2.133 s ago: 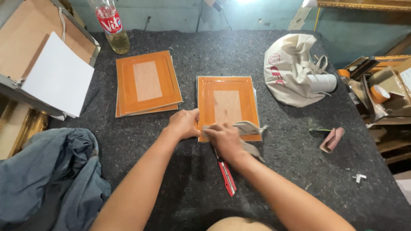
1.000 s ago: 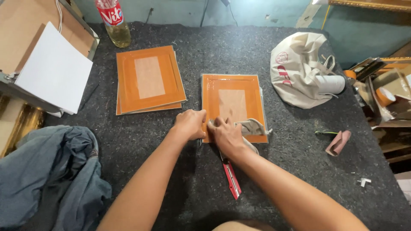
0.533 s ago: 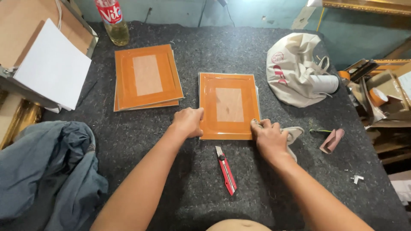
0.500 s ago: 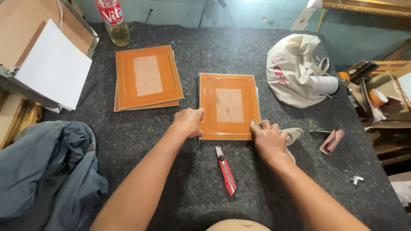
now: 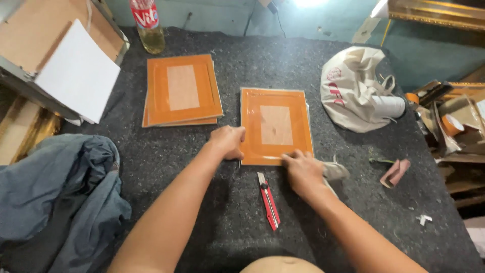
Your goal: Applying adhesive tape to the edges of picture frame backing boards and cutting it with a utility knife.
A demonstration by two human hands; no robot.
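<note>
A: Where does the flat orange rectangular frame panel with the pale tan centre (image 5: pixel 275 125) lie from the person's hands?

B: Just ahead of them, on the dark grey felt-covered surface (image 5: pixel 283 60). Its long axis runs near to far, and its near short edge meets both hands.

A: How does each hand stand?

B: The left hand (image 5: pixel 227 142) is curled into a loose fist, knuckles up, pressed against the panel's near left corner. The right hand (image 5: pixel 302 169) lies fairly flat at the near right corner, fingertips on the edge, with a crumpled grey rag (image 5: pixel 334 170) under its outer side. Whether it grips the rag cannot be told.

A: Which hand is nearer the panel?

B: Both touch it; the left reaches a little farther up the side, the right sits at the near edge.

A: And round about?

B: A red utility knife (image 5: pixel 269 200) lies between the forearms, near of the panel, blade end pointing far. A stack of similar orange panels (image 5: pixel 182 90) sits to the far left, apart from it. A pale cloth bag (image 5: pixel 353 88) lies to the right, and blue-grey cloth (image 5: pixel 55 197) is heaped near left.
</note>
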